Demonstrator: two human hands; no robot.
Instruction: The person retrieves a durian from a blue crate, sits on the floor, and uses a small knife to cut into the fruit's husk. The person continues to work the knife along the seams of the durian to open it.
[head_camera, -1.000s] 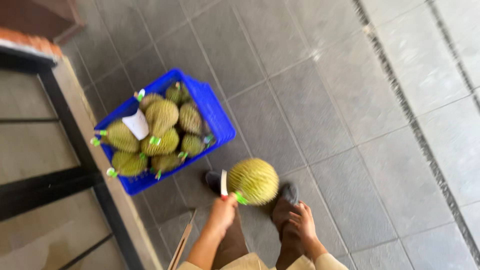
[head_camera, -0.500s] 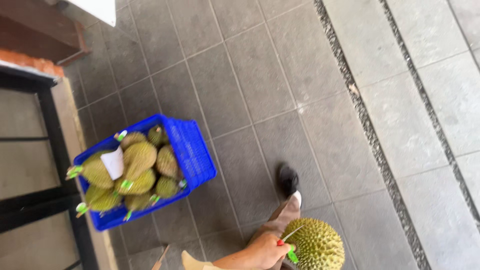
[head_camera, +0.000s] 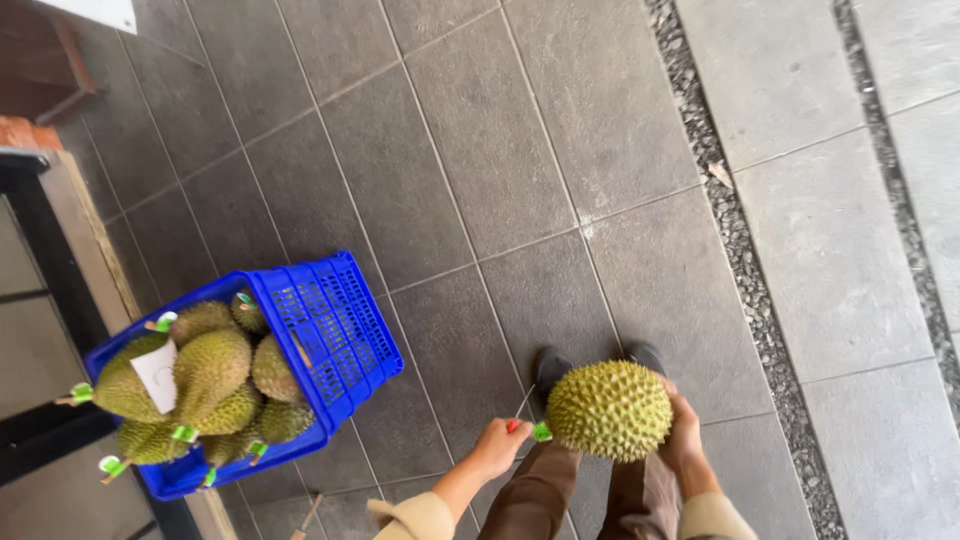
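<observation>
The floor (head_camera: 480, 180) is laid with large dark grey square tiles, set at a slant in the view. To the right a strip of gravel (head_camera: 735, 250) runs from far to near, with paler grey paving slabs (head_camera: 840, 260) beyond it and a second gravel line (head_camera: 900, 190) further right. On the left stand a black metal frame (head_camera: 50, 270) and a pale stone ledge (head_camera: 95, 240). Daylight is even and soft.

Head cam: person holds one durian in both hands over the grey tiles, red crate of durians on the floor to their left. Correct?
Not quite: the crate is blue, not red, as the head view shows. The rest holds: the left hand grips the stem end and the right hand cups the side of the single durian above the grey tiles, with the crate of durians on the person's left.
</observation>
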